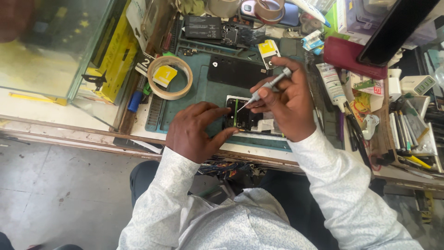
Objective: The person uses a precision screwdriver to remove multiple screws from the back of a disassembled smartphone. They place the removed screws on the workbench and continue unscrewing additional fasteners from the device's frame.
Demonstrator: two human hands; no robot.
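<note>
Your left hand [196, 132] lies nearest, fingers spread and pressing the opened phone [243, 119] flat on the green mat [185, 104], near its front edge. Keep that pressure even so the phone cannot twist. Your right hand [284, 99] pinches a slim screwdriver [264, 89], tip down on the phone; hold it upright and turn gently. Room is tight: a tape roll [170, 77] lies far left, a white tube [332, 83] just right, clutter beyond.
</note>
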